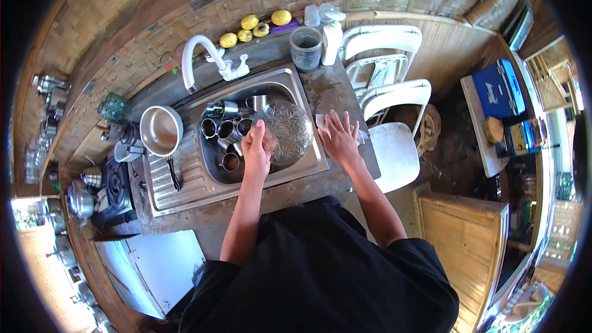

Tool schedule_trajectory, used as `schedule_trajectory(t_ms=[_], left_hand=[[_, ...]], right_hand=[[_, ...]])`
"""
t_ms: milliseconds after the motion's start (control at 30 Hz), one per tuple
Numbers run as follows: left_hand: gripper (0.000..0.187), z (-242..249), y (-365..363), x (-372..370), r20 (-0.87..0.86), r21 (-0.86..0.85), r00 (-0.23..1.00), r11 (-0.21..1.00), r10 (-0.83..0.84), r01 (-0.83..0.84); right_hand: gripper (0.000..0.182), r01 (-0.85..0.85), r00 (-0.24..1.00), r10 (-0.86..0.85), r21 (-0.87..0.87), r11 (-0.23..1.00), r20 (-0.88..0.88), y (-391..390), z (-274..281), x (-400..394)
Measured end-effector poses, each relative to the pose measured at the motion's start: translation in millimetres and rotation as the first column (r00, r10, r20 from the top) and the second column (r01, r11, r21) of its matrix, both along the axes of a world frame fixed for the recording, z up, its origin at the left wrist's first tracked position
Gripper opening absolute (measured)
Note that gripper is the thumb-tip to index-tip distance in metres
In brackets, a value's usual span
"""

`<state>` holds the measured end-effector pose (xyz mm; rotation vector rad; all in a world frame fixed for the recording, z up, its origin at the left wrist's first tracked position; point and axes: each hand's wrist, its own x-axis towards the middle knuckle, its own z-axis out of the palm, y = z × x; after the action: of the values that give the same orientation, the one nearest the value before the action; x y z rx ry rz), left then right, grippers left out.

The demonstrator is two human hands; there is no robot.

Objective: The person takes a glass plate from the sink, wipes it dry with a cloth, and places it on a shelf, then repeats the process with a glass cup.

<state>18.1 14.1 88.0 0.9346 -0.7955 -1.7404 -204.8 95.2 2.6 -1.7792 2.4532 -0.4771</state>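
Note:
My left hand grips the near-left edge of a clear patterned glass plate, thumb on top. The plate is held over the right side of the steel sink. My right hand lies on the counter right of the sink, fingers spread, over a whitish flat piece that may be a cloth; most of it is hidden. Several metal cups sit in the basin, left of the plate. Part of the basin is hidden by the plate and my left hand.
A white faucet arches above the sink. Left of the basin are a metal pot and a black-handled utensil on the drainboard. A grey bucket and pump bottle stand behind the counter's right part. White folding chairs stand to the right.

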Motion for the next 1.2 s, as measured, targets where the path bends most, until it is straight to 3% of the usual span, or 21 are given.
schedule_trajectory(t_ms=[100,133,167,200,233,300,367,433,533,633,667,733,867,967,1200], left_hand=[[0.041,0,5,13,-0.025,-0.017,1.0,1.0,0.0,-0.001],[0.04,-2,7,18,-0.014,-0.014,1.0,1.0,0.015,-0.016],[0.04,-5,9,23,-0.004,-0.01,0.999,0.999,0.032,-0.032],[0.037,-8,11,31,-0.004,0.003,0.999,0.999,0.037,-0.037],[0.037,-9,13,39,0.102,-0.03,0.994,0.999,0.047,-0.044],[0.036,-9,14,59,0.308,-0.099,0.948,0.993,0.085,-0.057],[0.021,-16,15,89,0.309,-0.303,0.927,0.946,0.212,-0.115],[0.021,-8,20,112,0.328,-0.448,0.857,0.864,0.397,-0.229],[0.034,0,25,165,0.425,-0.628,0.696,0.743,0.578,-0.234],[0.041,24,16,220,0.348,-0.728,0.66,0.636,0.666,-0.258],[0.046,26,7,241,0.318,-0.771,0.658,0.59,0.682,-0.239],[0.05,65,-12,266,0.31,-0.774,0.709,0.601,0.633,-0.198],[0.058,125,-65,294,0.283,-0.799,0.853,0.599,0.438,-0.043],[0.057,149,-99,278,0.3,-0.794,0.88,0.607,0.368,0.017],[0.046,224,-215,196,0.294,-0.941,0.731,0.321,0.616,0.108]], right_hand=[[0.049,0.022,0.964,0.037,-0.22,0.975,0.262,-15,30,6],[0.045,-0.005,0.905,0.137,-0.31,0.951,0.403,-20,46,11],[0.042,-0.031,0.682,0.201,-0.247,0.969,0.704,-25,48,19],[0.039,-0.084,0.363,0.204,-0.187,0.979,0.909,-25,47,31],[0.036,-0.16,-0.002,0.146,-0.145,0.976,0.989,-27,59,47],[0.023,-0.253,-0.144,0.127,-0.161,0.954,0.981,-19,97,85],[0.018,-0.283,-0.223,0.201,-0.261,0.923,0.954,-22,89,112],[0.015,-0.375,0.086,0.375,-0.319,0.871,0.923,-29,98,140],[0.012,-0.546,0.417,0.576,-0.314,0.777,0.703,-45,148,187],[0.02,-0.655,0.444,0.842,-0.53,0.539,0.307,-73,187,237],[0.027,-0.681,0.436,0.879,-0.568,0.463,0.193,-85,199,250],[0.031,-0.692,0.512,0.859,-0.58,0.429,0.025,-105,231,270],[0.039,-0.667,0.63,0.764,-0.599,0.442,-0.137,-142,261,282],[0.051,-0.652,0.695,0.696,-0.566,0.504,-0.18,-151,278,271],[0.059,-0.622,0.779,0.485,-0.587,0.518,-0.398,-236,329,197]])
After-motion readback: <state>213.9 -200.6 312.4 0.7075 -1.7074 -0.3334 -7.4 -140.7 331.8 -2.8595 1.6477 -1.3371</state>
